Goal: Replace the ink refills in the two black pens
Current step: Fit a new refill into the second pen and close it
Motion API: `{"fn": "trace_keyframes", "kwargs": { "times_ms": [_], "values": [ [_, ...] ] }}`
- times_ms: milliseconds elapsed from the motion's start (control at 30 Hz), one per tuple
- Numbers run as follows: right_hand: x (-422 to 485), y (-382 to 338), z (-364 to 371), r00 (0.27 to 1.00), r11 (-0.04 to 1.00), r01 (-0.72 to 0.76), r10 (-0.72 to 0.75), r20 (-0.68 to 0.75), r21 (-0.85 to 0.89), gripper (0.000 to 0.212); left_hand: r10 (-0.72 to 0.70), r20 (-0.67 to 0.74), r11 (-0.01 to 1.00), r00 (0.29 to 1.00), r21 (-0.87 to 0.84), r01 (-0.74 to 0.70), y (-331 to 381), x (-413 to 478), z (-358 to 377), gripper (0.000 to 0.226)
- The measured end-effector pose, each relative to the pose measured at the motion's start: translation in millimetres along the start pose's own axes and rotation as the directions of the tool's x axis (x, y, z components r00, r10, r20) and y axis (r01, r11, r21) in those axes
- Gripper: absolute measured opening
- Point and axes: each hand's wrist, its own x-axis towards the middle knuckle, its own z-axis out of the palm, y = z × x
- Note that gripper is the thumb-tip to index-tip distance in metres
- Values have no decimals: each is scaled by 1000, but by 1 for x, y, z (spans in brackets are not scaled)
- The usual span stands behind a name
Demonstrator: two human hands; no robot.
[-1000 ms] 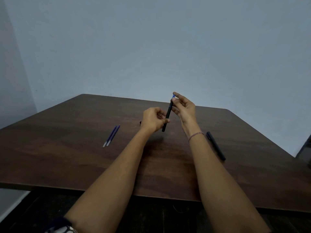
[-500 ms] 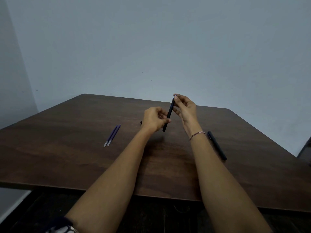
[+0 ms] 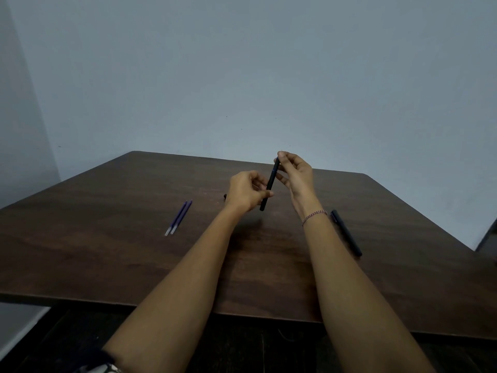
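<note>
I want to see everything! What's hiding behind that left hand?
Behind the left hand, a small black tip pokes out on the table. The hand covers the rest, so what it is can't be told.

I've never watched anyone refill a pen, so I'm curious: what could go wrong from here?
The pen is held tilted above the table, pinched by the left hand low down and the right hand at its top, so a loose part might drop and roll.

The two refills lie loose and could roll.

The second pen lies beside the right forearm, which might nudge it towards the edge.
</note>
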Motion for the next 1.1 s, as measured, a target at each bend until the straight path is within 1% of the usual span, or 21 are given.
{"fn": "trace_keyframes", "kwargs": {
  "times_ms": [67, 133, 367, 533, 767, 867, 967, 1033, 1100],
  "values": [
    [-1, 0, 1, 1000, 1000, 4, -4, 12, -6, 16, -4, 0, 1000, 1000, 1, 4, 0, 0, 0, 23],
    [-2, 0, 1, 1000, 1000, 9, -8, 26, -21, 21, 1, -2, 1000, 1000, 6, -1, 1, 0, 0, 23],
    [-2, -2, 1, 1000, 1000, 2, -2, 5, -7, 6, 17, -1, 1000, 1000, 2, -17, 0, -1, -1, 25],
    [-1, -1, 1, 1000, 1000, -3, 3, 20, -15, 22, 7, -3, 1000, 1000, -1, -7, 2, -1, -1, 28],
    [0, 1, 0, 999, 1000, 17, -17, 35, -15, 14, 10, -2, 1000, 1000, 8, -10, 1, -1, -1, 26],
    [1, 1, 0, 999, 1000, 7, -8, 35, 25, 13, 6, 3, 1000, 1000, 9, -6, 2, -2, -1, 24],
    [0, 0, 0, 998, 997, -11, 7, 58, 73, 18, 3, 5, 1000, 1000, 5, -3, 4, -3, -1, 23],
    [0, 0, 0, 995, 997, -21, 14, 95, 76, 24, 4, 3, 1000, 1000, 0, -4, 4, -3, -2, 22],
    [-1, 1, 1, 992, 997, -28, 20, 125, 67, 26, 8, 2, 1000, 1000, -1, -8, 4, -4, -2, 22]
  ]
}}
